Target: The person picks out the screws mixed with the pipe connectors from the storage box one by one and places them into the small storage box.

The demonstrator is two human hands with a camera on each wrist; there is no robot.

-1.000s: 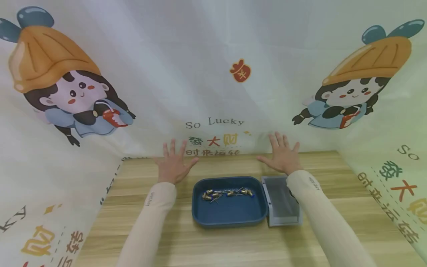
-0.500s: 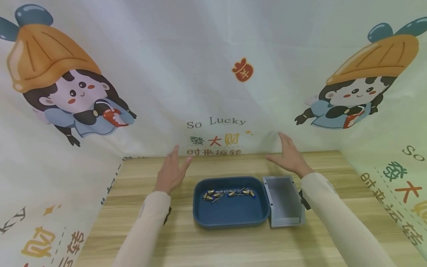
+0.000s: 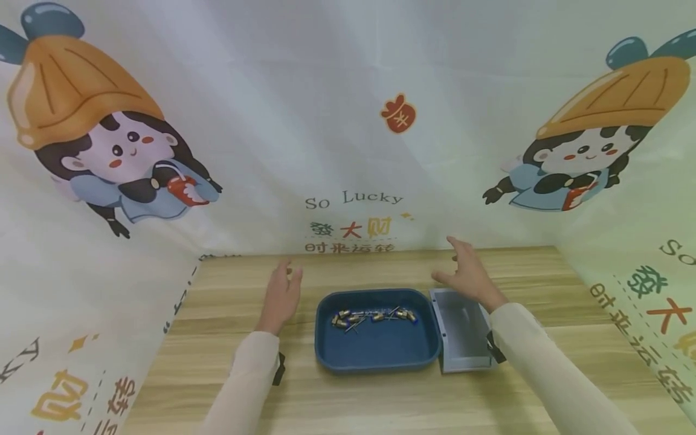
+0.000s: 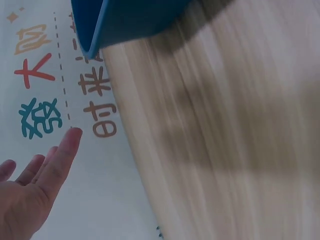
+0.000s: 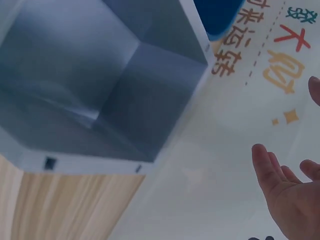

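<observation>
A blue tray [image 3: 380, 349] of shiny bits [image 3: 377, 317] beside a gray box [image 3: 464, 338].
The tray has round corners and sits flat on the table [image 3: 337, 402]. The bits are gold-colored, some with blue ends and thin pins, lying loose in a messy row in its far half. The gray box stands just to the right, open at the top.

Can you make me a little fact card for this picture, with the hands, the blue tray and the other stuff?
Left hand: left of the tray, holding nothing
Right hand: near the gray box's far end, holding nothing
Blue tray: on the wooden table
Metal pieces: in the tray, toward its far side
Gray box: right beside the tray
Backdrop: cartoon figures, "So Lucky"
</observation>
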